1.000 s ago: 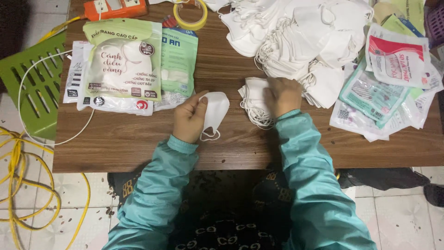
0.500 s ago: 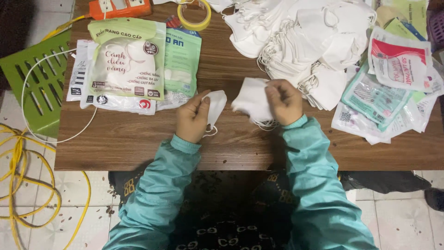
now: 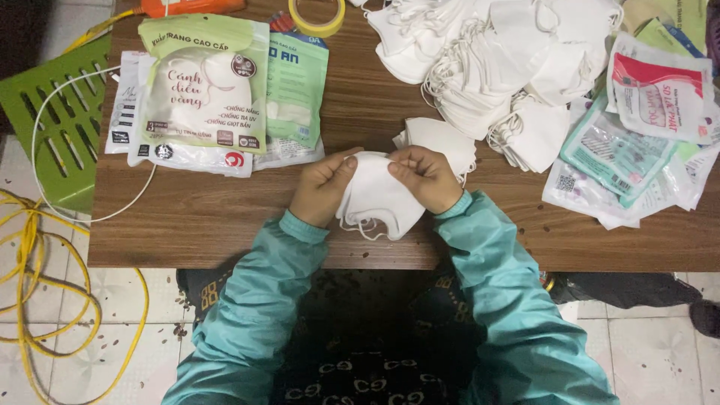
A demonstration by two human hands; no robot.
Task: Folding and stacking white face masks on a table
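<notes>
Near the table's (image 3: 225, 225) front edge, at its middle, both hands pinch one white face mask (image 3: 375, 199). Left hand (image 3: 321, 187) nips its left upper rim, right hand (image 3: 424, 178) its right, so the mask hangs between and below the fingers. It looks light, soft and floppy; edges or ear loops seem the surest hold.
</notes>
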